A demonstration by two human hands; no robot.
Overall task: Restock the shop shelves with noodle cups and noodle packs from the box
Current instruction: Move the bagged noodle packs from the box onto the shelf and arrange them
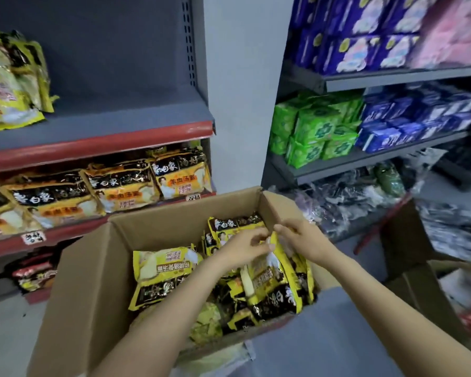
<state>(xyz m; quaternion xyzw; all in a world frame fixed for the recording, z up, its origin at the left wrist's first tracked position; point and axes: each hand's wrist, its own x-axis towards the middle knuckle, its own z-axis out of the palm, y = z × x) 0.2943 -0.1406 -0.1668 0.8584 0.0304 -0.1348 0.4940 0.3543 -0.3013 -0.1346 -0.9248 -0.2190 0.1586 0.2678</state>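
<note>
A grip is being taken by both hands on the top edge of one upright yellow noodle pack [276, 263] in the cardboard box [93, 268]: the left hand [245, 247] appears to pinch it from one side and the right hand [299, 240] from the other, though motion blur leaves it unclear how far the fingers are closed. The pack stands among other packs toward the right of the box, beside a flat-lying pack [163, 273].

For a clean lift, the pack is best drawn straight up by its seam, so that neighbouring packs are not dragged out, and then carried to the bare grey upper shelf [114, 123], where room is seen beside the yellow packs on the shelf [11, 83].

No noodle cups can be made out. The bottom of the box is covered, and the fingertips are smeared.
</note>
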